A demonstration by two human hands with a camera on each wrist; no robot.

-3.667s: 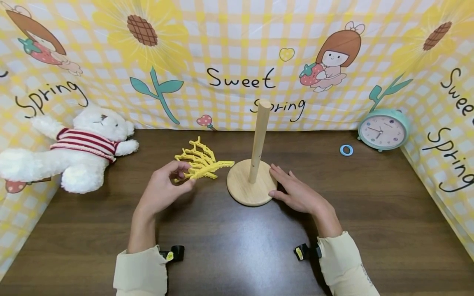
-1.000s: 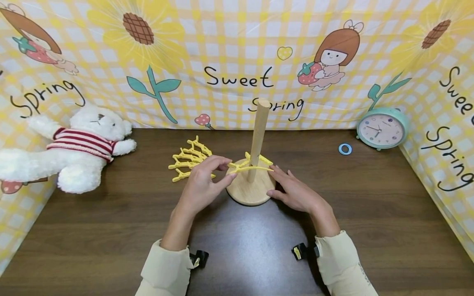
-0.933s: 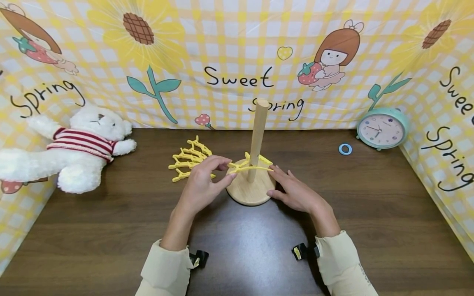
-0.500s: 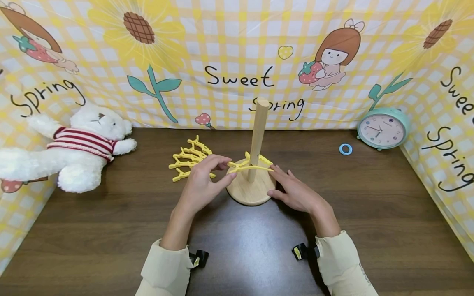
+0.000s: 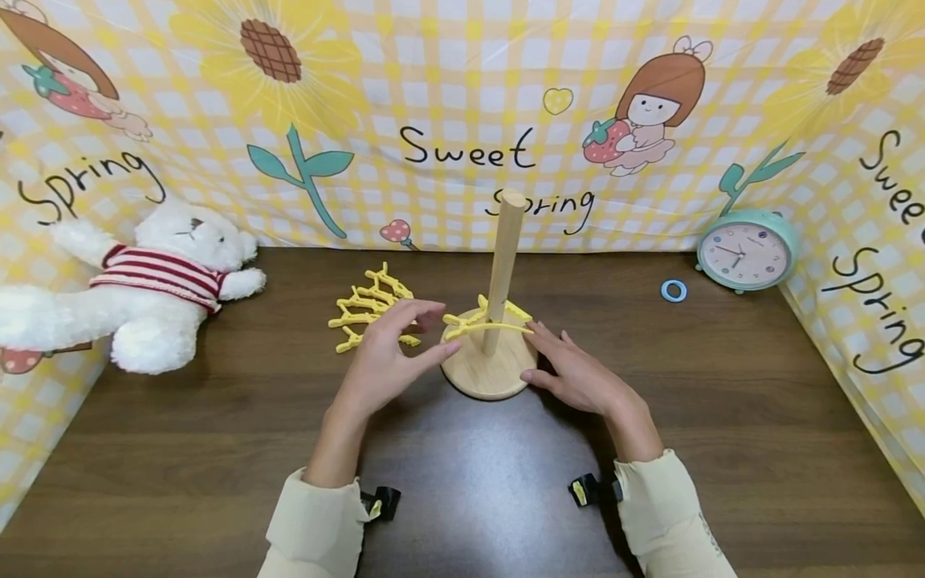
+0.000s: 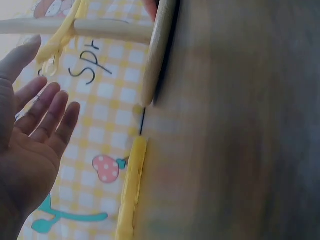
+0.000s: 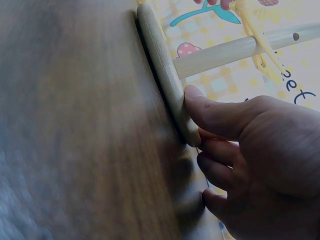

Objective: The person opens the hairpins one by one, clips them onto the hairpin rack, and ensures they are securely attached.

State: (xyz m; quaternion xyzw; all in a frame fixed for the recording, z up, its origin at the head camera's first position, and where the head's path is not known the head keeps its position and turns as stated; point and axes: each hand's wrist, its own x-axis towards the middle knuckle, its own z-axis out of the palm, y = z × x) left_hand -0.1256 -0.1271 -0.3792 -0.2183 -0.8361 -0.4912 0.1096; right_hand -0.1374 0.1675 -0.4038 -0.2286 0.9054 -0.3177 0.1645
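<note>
A round-based wooden stand (image 5: 490, 379) with an upright post is in front of me. Around its post, in the head view, sits a yellow branched plastic piece (image 5: 466, 327); in the left wrist view this yellow piece (image 6: 56, 42) hangs on the post above the base. My left hand (image 5: 386, 353) is just left of it, thumb and fingers apart, holding nothing. My right hand (image 5: 584, 377) holds the base's right rim; in the right wrist view its thumb lies on the base's upper face and the fingers are at the edge. More yellow branched pieces (image 5: 361, 303) lie left of the stand.
A white teddy bear (image 5: 162, 293) in a striped shirt lies at the left. At the back right stand a green alarm clock (image 5: 747, 253) and, beside it, a small blue ring (image 5: 674, 291). A patterned cloth (image 5: 462, 96) walls the table's back and sides.
My left hand has carried a yellow branched piece from the pile to the post and let go of it, drawing back slightly left. My right hand stays at the base.
</note>
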